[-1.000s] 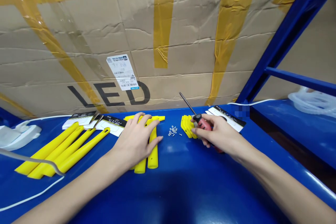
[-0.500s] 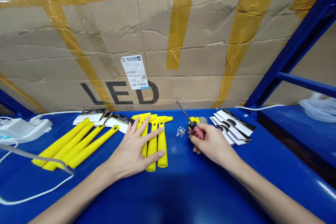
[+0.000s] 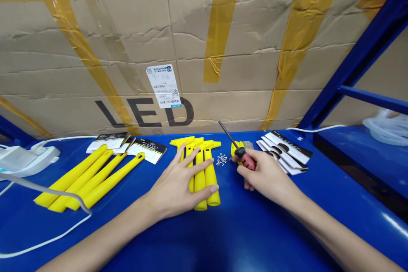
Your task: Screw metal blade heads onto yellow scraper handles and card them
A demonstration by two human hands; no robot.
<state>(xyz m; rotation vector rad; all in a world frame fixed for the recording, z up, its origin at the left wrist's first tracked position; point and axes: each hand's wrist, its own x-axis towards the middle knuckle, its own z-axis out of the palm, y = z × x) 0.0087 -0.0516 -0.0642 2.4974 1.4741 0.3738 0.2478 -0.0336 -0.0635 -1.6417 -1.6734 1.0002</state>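
My left hand (image 3: pixel 178 178) lies with spread fingers over several yellow T-shaped scraper handles (image 3: pixel 211 178), which rest side by side on the blue surface. In my right hand (image 3: pixel 267 174) is a screwdriver (image 3: pixel 245 158) with a red and black grip, its dark shaft pointing up and left. A small heap of screws and nuts (image 3: pixel 221 160) lies between the hands. Just behind the right hand are yellow head pieces (image 3: pixel 235 148) and a stack of greyish blades (image 3: pixel 247 146), partly hidden by the screwdriver and hand.
Several yellow tube handles (image 3: pixel 108 180) lie at left beside black-and-white cards (image 3: pixel 148 148). More folded cards (image 3: pixel 283 153) sit at right. A white power strip (image 3: pixel 41 161) and grey cable (image 3: pixel 44 189) are far left. A taped carton (image 3: pixel 191 42) stands behind; a blue post (image 3: pixel 353 59) rises at right.
My left hand has slid right with the yellow T-shaped handles, bringing them close to the screws. My right hand has shifted slightly right, still holding the screwdriver.
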